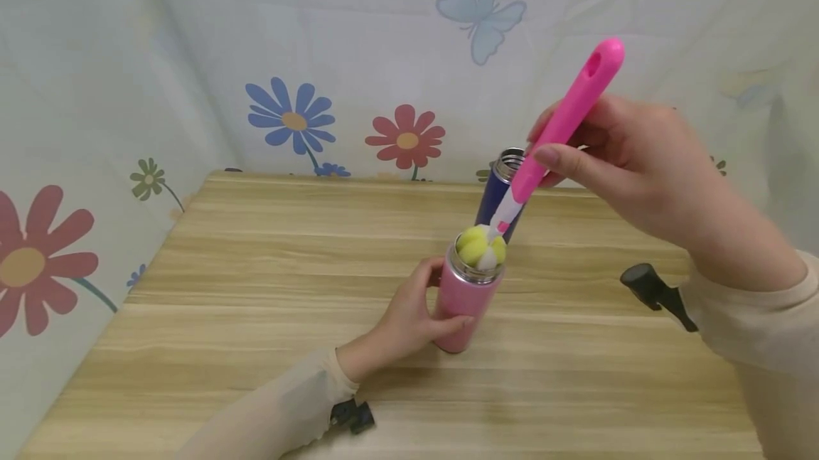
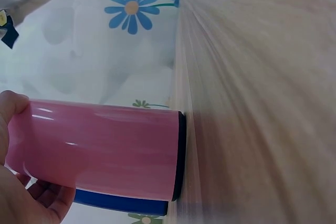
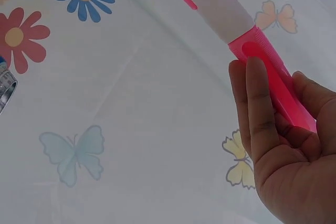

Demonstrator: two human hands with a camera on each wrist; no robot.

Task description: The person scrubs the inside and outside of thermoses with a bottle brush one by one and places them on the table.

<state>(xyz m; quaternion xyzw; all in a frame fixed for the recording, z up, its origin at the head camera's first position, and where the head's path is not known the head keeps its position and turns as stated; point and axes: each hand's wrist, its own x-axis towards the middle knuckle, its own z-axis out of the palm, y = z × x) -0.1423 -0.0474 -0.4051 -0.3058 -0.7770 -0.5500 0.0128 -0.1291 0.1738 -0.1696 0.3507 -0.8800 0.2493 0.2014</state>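
A pink bottle (image 1: 465,300) without a lid stands on the wooden table, and my left hand (image 1: 409,314) grips it round its side. In the left wrist view the bottle (image 2: 105,148) shows its dark base on the tabletop, with the left hand's fingers (image 2: 52,198) wrapped near its top. My right hand (image 1: 646,168) pinches the pink handle of a bottle brush (image 1: 566,115). The brush's yellow and white sponge head (image 1: 476,247) sits in the bottle's mouth, its upper part showing above the rim. In the right wrist view, thumb and fingers hold the handle (image 3: 278,85).
Just behind the pink bottle stands a dark blue bottle (image 1: 493,193) with an open metal mouth, partly hidden by the brush. The wooden table (image 1: 256,268) ends at a white curtain (image 1: 384,33) printed with flowers and butterflies. Black straps hang from both wrists.
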